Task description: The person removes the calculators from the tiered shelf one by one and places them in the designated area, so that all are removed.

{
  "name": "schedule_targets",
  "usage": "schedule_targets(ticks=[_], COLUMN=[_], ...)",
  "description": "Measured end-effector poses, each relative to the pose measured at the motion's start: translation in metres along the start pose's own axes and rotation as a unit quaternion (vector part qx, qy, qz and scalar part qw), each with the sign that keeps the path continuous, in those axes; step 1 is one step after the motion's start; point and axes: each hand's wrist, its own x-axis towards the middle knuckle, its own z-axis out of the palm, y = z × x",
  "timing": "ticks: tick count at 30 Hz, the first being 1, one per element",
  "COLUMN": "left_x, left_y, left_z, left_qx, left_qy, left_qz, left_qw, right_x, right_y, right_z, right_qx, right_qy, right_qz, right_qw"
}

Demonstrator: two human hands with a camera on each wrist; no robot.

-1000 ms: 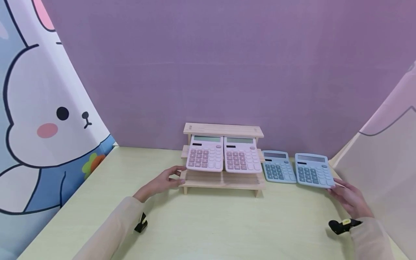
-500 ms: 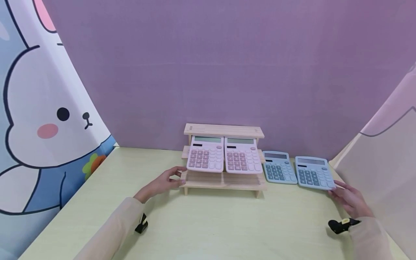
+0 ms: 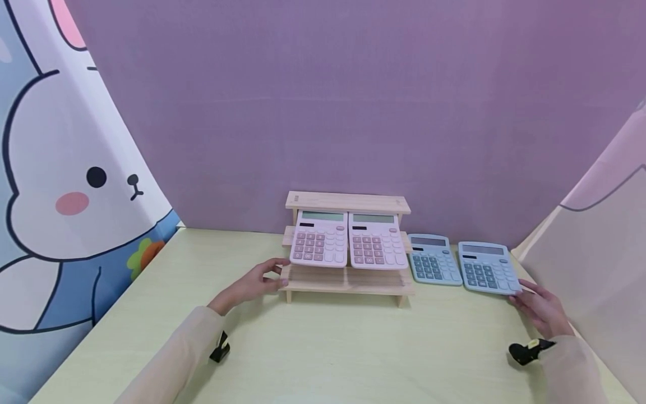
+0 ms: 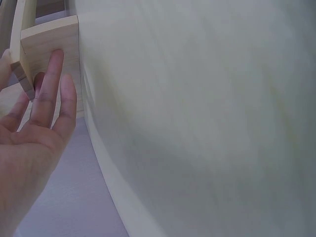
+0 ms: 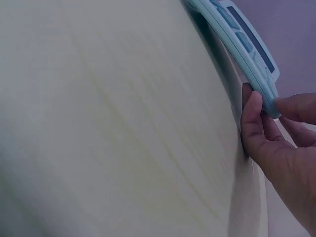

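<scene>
A light wooden tiered stand (image 3: 348,280) stands mid-table, with two pink calculators (image 3: 319,240) leaning side by side on its tiers, displays uppermost. My left hand (image 3: 254,283) is at the stand's left end. In the left wrist view its thumb lies on one side of a plank and its fingers (image 4: 48,91) on the other, against the end support. To the right of the stand are two blue calculators. My right hand (image 3: 542,308) pinches the lower right corner of the outer blue calculator (image 3: 488,268), thumb on top and fingers beneath. The inner blue calculator (image 3: 433,259) is untouched.
Behind the stand rises a purple partition (image 3: 348,112). A cartoon-rabbit curtain (image 3: 75,168) borders the left side, and a pale curtain (image 3: 600,252) comes close to my right hand. The pale yellow table (image 3: 348,353) spreads in front of the stand.
Between the first and second frames, the outer blue calculator sinks very slightly at the corner my right hand pinches. My left hand keeps its place at the stand.
</scene>
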Motion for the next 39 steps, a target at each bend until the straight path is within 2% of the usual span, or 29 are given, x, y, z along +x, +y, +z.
schedule_targets(ticks=[9,14,23,31,39], left_x=[-0.001,-0.002,-0.002,-0.001,-0.002], left_y=[0.0,0.002,0.001,0.0,0.004], left_z=[0.0,0.0,-0.001,0.0,0.0], left_qx=[-0.002,0.003,0.002,0.002,-0.002], left_qy=[-0.001,0.0,0.0,-0.002,0.002], left_qz=[0.003,0.004,0.005,0.009,-0.017], left_qw=[1.0,1.0,1.0,1.0,0.9999], right_x=[0.004,0.009,0.016,0.021,0.024], right_y=[-0.001,-0.004,-0.009,-0.007,-0.005], right_z=[0.002,0.006,0.012,0.009,0.008], right_qx=[-0.053,-0.099,-0.219,-0.246,-0.281], right_qy=[0.026,0.04,0.062,0.074,0.091], right_qz=[0.016,0.034,0.051,0.055,0.055], right_qw=[0.9981,0.9937,0.9723,0.9648,0.9537])
